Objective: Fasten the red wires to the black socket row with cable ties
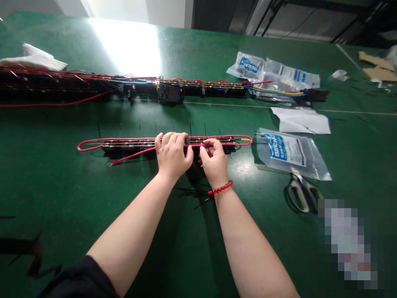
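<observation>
A long black wired strip (124, 145) with metal contacts lies on the green table. A red cable (136, 157) runs along it, looping past both ends, with a ring terminal (109, 164) on its loose end. Thin black cable ties (190, 129) stick up along the strip. My left hand (173, 155) lies across the strip's middle, fingers curled over its far side and thumb at the near side. Just to the right, my right hand (214, 162) has its thumb and index finger pinched at the red cable; what lies between them is hidden.
Behind lies a longer wired assembly (214, 89). Labelled plastic bags (310, 155), white paper (302, 122) and scissors (299, 194) are to the right. Loose black ties (189, 192) lie near my wrists; a white cloth (40, 58) rests far left.
</observation>
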Demonstrator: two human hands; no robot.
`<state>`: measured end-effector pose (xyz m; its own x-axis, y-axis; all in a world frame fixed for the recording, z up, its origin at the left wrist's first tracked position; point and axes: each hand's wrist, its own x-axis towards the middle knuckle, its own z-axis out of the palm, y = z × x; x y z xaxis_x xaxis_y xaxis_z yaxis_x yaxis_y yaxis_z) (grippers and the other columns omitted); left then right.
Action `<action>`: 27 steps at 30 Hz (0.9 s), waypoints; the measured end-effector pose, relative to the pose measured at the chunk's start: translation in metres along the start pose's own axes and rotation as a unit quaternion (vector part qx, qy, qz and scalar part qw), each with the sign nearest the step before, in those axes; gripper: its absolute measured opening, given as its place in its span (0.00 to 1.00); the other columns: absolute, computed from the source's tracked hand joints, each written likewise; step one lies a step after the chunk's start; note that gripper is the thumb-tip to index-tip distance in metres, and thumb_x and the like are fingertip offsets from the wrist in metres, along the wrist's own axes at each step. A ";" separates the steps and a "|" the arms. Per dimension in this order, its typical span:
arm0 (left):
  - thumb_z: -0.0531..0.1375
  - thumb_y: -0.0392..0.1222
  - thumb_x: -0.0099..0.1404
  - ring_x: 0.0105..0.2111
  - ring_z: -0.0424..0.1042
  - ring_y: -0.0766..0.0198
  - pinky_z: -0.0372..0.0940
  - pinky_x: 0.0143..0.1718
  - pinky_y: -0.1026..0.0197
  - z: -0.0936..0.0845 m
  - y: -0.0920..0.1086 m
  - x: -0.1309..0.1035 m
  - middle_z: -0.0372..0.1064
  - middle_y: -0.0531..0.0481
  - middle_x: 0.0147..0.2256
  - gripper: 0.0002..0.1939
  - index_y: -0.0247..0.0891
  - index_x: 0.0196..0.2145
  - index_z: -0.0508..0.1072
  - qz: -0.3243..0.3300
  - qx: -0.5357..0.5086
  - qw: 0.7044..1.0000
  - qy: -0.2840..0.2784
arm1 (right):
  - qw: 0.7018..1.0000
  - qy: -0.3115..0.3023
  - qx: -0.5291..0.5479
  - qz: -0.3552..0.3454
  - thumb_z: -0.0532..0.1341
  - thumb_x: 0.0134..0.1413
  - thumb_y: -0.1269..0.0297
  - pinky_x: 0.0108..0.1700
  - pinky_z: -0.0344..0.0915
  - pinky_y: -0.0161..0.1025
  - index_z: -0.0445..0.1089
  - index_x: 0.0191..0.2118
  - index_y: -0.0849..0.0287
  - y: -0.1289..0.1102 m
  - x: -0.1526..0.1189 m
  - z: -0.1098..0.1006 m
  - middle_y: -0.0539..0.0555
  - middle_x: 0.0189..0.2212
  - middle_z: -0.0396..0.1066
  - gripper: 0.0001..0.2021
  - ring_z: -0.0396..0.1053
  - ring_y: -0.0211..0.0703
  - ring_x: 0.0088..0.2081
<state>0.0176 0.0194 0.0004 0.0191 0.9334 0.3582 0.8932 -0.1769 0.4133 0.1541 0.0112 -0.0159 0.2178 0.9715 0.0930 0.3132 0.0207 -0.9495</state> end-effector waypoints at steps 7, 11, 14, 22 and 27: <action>0.55 0.45 0.69 0.55 0.66 0.48 0.48 0.64 0.42 -0.003 0.000 0.001 0.75 0.45 0.49 0.14 0.44 0.49 0.72 0.012 0.011 1.000 -0.020 | 1.000 0.004 -0.019 -0.002 0.60 0.57 0.60 0.33 0.69 0.37 0.67 0.44 0.54 0.002 0.001 0.000 0.46 0.28 0.72 0.10 0.70 0.38 0.27; 0.55 0.45 0.69 0.55 0.65 0.47 0.50 0.62 0.41 -0.005 0.000 0.002 0.74 0.45 0.49 0.13 0.44 0.49 0.72 0.013 0.016 0.999 -0.034 | 1.000 0.009 -0.016 -0.003 0.60 0.57 0.61 0.34 0.69 0.38 0.67 0.46 0.54 0.001 0.000 0.000 0.47 0.29 0.73 0.11 0.71 0.39 0.28; 0.55 0.45 0.69 0.55 0.65 0.46 0.50 0.61 0.41 -0.005 -0.001 0.002 0.74 0.45 0.49 0.13 0.45 0.49 0.72 0.017 0.019 0.999 -0.036 | 1.000 0.000 -0.009 -0.001 0.59 0.58 0.62 0.35 0.70 0.39 0.68 0.51 0.53 0.000 -0.001 -0.001 0.47 0.29 0.74 0.15 0.71 0.39 0.29; 0.55 0.46 0.69 0.55 0.65 0.47 0.49 0.62 0.42 -0.004 0.000 0.002 0.74 0.45 0.49 0.14 0.44 0.49 0.72 0.016 0.011 0.999 -0.038 | 0.999 -0.043 -0.019 -0.007 0.59 0.58 0.62 0.35 0.71 0.39 0.72 0.55 0.52 -0.003 -0.002 -0.002 0.45 0.22 0.71 0.20 0.69 0.38 0.25; 0.54 0.46 0.69 0.55 0.65 0.47 0.49 0.62 0.42 -0.003 0.000 0.002 0.74 0.44 0.50 0.14 0.44 0.50 0.72 0.016 0.007 0.999 -0.038 | 0.997 -0.051 -0.046 -0.018 0.59 0.58 0.61 0.34 0.71 0.38 0.74 0.56 0.53 -0.004 -0.002 -0.002 0.47 0.22 0.72 0.21 0.69 0.39 0.25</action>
<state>0.0162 0.0204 0.0033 0.0816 0.9485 0.3061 0.8977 -0.2033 0.3910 0.1542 0.0085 -0.0116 0.1117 0.9896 0.0905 0.4034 0.0381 -0.9142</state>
